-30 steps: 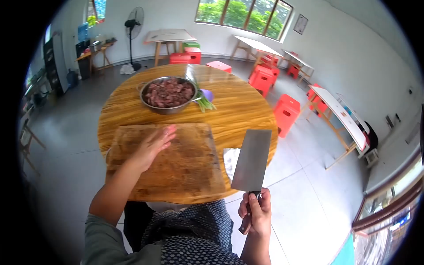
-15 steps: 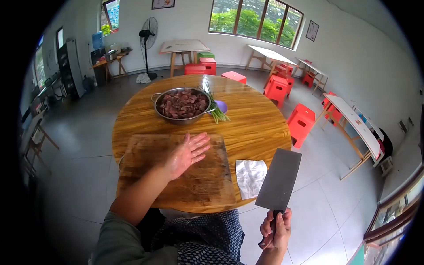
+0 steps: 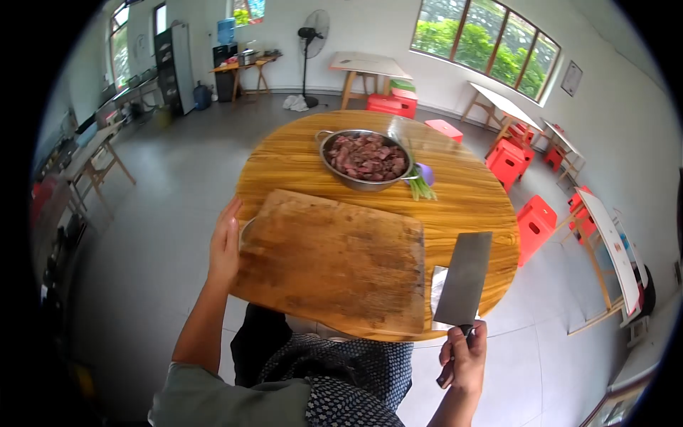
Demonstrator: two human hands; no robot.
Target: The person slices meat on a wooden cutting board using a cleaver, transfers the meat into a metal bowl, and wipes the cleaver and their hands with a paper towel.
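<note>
My right hand (image 3: 466, 352) grips the dark handle of a cleaver (image 3: 466, 277), its broad blade raised upright over the table's right edge. Behind the blade lies a white cloth (image 3: 437, 281), partly covered from sight. Beside the left edge of a wooden cutting board (image 3: 334, 263) is my left hand (image 3: 225, 242), held edge-on with its fingers stretched out and nothing in it. Farther back stands a metal bowl (image 3: 366, 183) full of cut raw meat (image 3: 366, 156). Green onions (image 3: 421, 186) and a purple object (image 3: 425, 173) sit at the bowl's right side.
Everything rests on a round wooden table (image 3: 284, 156). Red stools (image 3: 535, 226) and white-topped tables (image 3: 615, 249) stand to the right. A standing fan (image 3: 309, 57) and a side table (image 3: 245, 65) are at the back, a dark fridge (image 3: 176, 70) at the back left.
My left hand has moved from above the cutting board to beyond its left edge. The camera view has turned left, and my right hand still holds the cleaver upright.
</note>
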